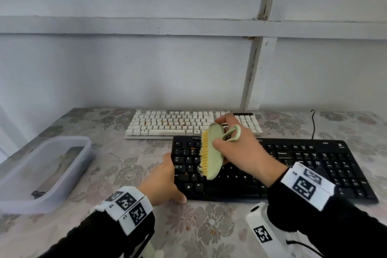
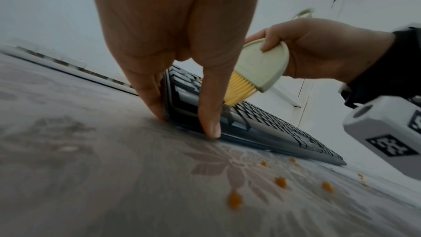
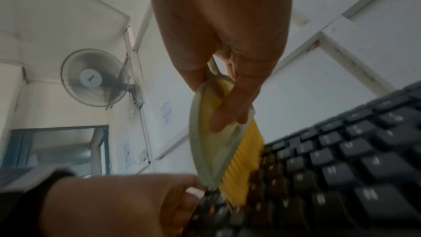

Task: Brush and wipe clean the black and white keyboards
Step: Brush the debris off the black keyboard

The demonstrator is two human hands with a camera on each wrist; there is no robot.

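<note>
Crumbs (image 2: 281, 181) dot the tablecloth (image 1: 209, 226) — tub (image 1: 45, 170) left of black keyboard (image 1: 314, 165).

Flowered table (image 1: 209, 226) carries black keyboard (image 1: 314, 165) against left fingers (image 2: 209, 114); white keyboard (image 1: 167, 125) beyond; tub (image 1: 41, 174) leftward; orange crumbs (image 2: 281, 182).

Black keyboard (image 1: 293, 165) flat on table, crumb-flecked white keyboard (image 1: 178, 124) just behind, green yellow-bristled brush (image 1: 211, 153) on edge.

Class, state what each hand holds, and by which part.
Right hand grips the pale green yellow-bristled scrubbing brush by its body; left hand braces the black keyboard's left edge.
</note>
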